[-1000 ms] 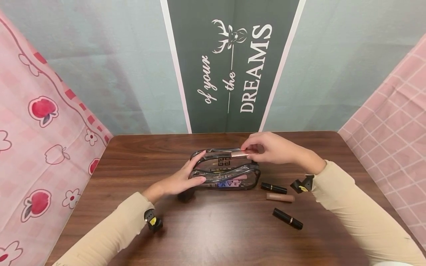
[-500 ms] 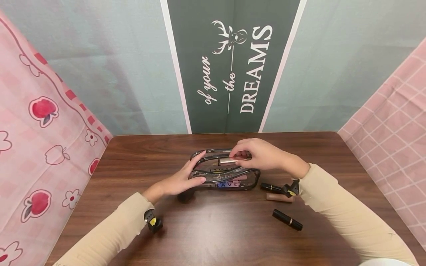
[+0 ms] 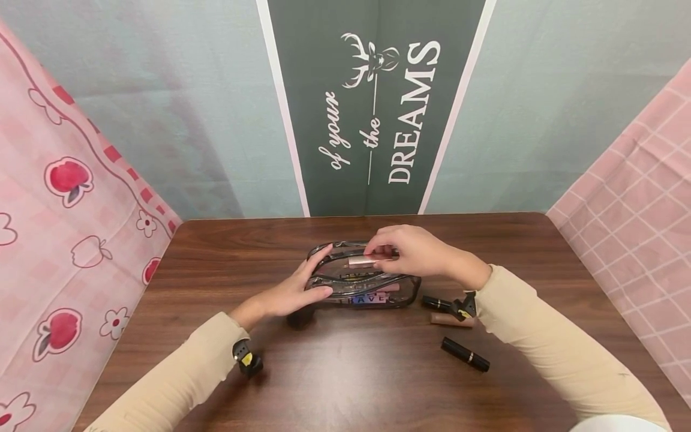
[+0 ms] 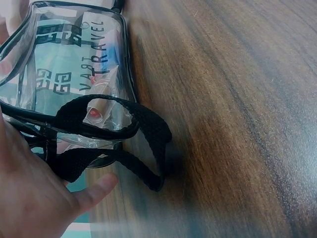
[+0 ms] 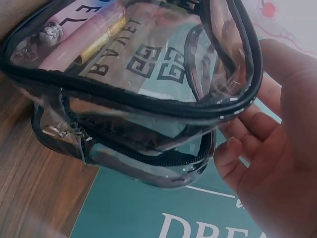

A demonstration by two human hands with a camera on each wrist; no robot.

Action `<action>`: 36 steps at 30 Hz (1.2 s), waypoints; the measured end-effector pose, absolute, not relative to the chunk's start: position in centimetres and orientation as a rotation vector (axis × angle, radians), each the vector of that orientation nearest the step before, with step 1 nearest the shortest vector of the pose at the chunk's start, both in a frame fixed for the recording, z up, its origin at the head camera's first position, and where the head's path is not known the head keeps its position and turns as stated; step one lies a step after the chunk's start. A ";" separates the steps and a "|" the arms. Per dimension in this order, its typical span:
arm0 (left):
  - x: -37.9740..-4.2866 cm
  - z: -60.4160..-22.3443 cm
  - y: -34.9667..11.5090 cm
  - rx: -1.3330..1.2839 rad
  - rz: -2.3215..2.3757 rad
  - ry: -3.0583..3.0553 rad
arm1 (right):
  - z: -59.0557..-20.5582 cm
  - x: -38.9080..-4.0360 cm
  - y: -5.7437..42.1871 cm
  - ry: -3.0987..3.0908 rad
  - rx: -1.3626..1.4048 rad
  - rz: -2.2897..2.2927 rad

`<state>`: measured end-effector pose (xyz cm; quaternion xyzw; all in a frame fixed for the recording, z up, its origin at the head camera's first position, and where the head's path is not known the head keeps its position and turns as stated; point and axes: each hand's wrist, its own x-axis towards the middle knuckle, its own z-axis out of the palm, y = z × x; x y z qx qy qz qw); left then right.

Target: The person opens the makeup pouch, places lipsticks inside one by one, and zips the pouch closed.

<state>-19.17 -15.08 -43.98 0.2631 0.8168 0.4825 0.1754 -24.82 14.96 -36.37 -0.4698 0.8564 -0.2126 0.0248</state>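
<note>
1. One pink metallic tube [image 3: 359, 261] is pinched between the thumb and fingers of the right hand [image 3: 412, 249], its bare end jutting left from the grip.
2. The tube is at the mouth of the clear bag [image 3: 345, 289], between the near and far rims as the head view shows it; whether it sits below rim level, I cannot tell.
3. Its long axis runs left to right, roughly along the bag's length. That alignment looks like the relation that counts: lengthways, the tube suits the mouth; crosswise, it would likely catch on the rims.
4. The left hand [image 3: 286, 294] clasps nothing: thumb and fingers stretch apart across the bag's left end, thumb at the near rim, fingers at the far one. The tube's bare end points that way, near but not touching.
5. Right of the bag, on the table [image 3: 345, 372], a black tube [image 3: 433, 302] and a brown tube [image 3: 445, 320] lie just beside each other, partly hidden by the wrist camera [image 3: 464, 307]; a second black tube [image 3: 465, 354] slants closer to the person. The right hand is nearer all three.
</note>
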 end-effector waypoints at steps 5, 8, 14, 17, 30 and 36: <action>-19.1 -43.9 -15.1 0.742 1.367 2.311 | -36.5 -24.8 14.6 2.663 -1.445 -0.663; -19.1 -43.8 -15.0 0.737 1.371 2.304 | -36.5 -24.8 14.4 2.675 -1.434 -0.666; -19.2 -43.9 -15.0 0.739 1.374 2.291 | -36.6 -24.8 14.2 2.691 -1.408 -0.660; -19.1 -43.9 -15.1 0.737 1.376 2.291 | -36.7 -24.8 14.1 2.695 -1.402 -0.653; -19.0 -44.0 -15.1 0.737 1.366 2.304 | -36.7 -24.7 14.0 2.701 -1.404 -0.652; -19.0 -44.0 -15.2 0.753 1.364 2.307 | -36.6 -24.6 14.1 2.677 -1.381 -0.620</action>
